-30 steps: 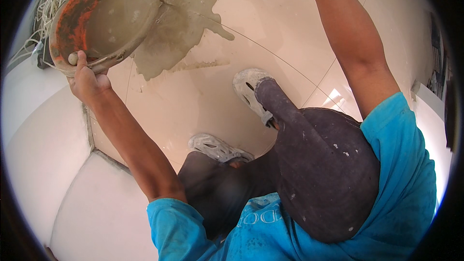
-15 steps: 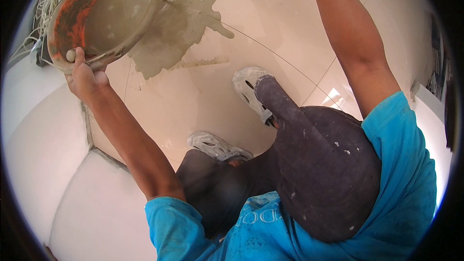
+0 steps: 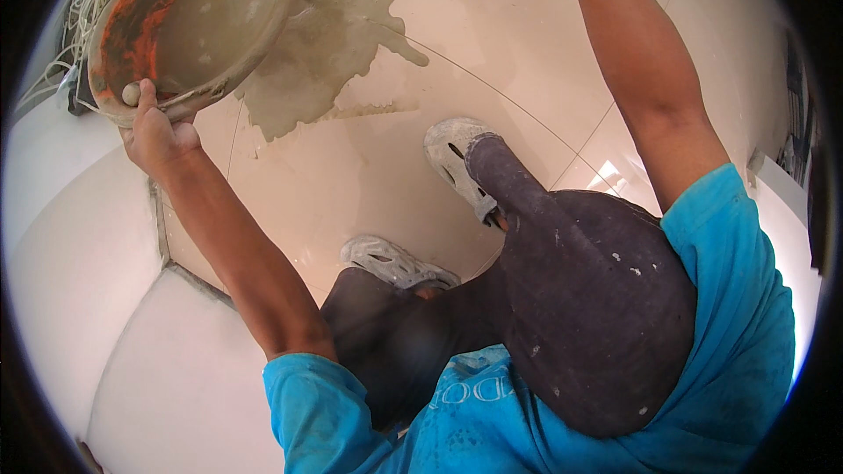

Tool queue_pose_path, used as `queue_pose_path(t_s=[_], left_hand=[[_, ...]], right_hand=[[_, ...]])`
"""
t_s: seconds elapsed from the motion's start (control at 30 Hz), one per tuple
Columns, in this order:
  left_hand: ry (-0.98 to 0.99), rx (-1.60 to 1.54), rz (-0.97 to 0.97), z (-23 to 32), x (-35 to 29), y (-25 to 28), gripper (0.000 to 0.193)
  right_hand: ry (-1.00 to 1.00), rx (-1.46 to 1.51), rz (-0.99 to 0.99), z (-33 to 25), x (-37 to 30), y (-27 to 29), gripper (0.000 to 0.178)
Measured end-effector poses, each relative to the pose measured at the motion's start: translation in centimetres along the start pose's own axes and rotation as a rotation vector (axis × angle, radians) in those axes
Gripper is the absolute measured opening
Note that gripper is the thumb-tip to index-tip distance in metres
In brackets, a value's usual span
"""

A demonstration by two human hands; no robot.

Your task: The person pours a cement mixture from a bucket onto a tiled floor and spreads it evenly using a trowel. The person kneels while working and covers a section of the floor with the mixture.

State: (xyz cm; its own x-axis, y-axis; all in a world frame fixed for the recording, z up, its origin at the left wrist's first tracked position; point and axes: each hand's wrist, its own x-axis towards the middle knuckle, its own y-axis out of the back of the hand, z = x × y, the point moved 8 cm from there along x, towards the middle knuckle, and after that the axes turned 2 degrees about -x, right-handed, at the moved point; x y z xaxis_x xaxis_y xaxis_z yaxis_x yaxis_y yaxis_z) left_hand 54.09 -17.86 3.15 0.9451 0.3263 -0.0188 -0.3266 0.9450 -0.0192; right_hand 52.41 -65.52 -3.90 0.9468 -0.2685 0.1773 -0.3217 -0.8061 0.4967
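Gripping basin at its near edge, left hand is closed; long axis runs forward-right; right hand unseen.

The person near me wears a turquoise short-sleeved shirt, mottled with darker patches, with a line of pale lettering across the front. The left sleeve and right sleeve are the same turquoise, both wrinkled, and the forearms below are bare, as is the left hand. The trousers look charcoal with a purplish cast, flecked with white spots over one leg. I see whitish-grey clogs, the right clog and left clog both slotted on top.
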Motion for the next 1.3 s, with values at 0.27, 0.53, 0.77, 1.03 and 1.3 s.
queue_pose_path(t_s=[0.27, 0.53, 0.77, 1.03, 1.3], left_hand=[[-0.034, 0.002, -0.013, -0.1, 0.6, 0.3, 0.039], [-0.013, -0.006, 0.008, -0.1, 0.5, 0.5, 0.036], [-0.014, -0.013, 0.008, 0.0, 0.3, 0.1, 0.033], [0.009, 0.03, -0.002, 0.2, 0.4, 0.4, 0.045], [-0.009, 0.043, 0.046, 0.3, 0.0, -0.2, 0.035]], right_hand=[[-0.103, -0.044, 0.044, 0.8, 0.1, 0.2, 0.042], [-0.165, 0.001, -0.003, 0.0, -0.4, -0.1, 0.037], [-0.152, -0.193, 0.043, 0.1, 0.0, 0.5, 0.037], [-0.261, -0.096, -0.066, -2.4, -1.6, -0.2, 0.037], [-0.056, -0.198, 0.183, 5.0, 1.0, 1.0, 0.036]])
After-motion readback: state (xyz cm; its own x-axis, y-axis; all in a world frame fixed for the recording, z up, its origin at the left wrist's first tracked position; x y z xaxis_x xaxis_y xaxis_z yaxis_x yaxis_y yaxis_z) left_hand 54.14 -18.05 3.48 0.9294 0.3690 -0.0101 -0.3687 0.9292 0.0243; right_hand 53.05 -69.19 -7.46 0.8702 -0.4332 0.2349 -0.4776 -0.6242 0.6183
